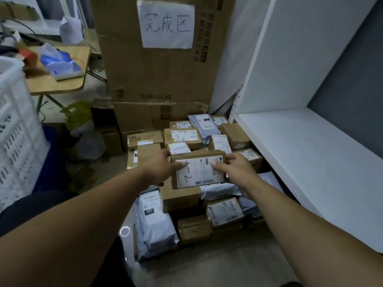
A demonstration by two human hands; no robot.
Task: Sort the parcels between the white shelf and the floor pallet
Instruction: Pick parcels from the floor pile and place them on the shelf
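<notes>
Cardboard parcel: gripped at both edges by left hand and right hand, thumbs on top. Handwritten mark best read before white shelf is chosen.

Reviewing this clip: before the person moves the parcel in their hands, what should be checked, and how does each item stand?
1. Two-handed grip: left hand and right hand pinch the parcel at opposite edges: ok.
2. Label faces up, handwritten mark and barcode visible: ok.
3. Parcel lifted free of the floor pile beneath: cannot tell.
4. Bare board showing on the white shelf at right: ok.
5. Which destination the mark means: cannot tell.
</notes>
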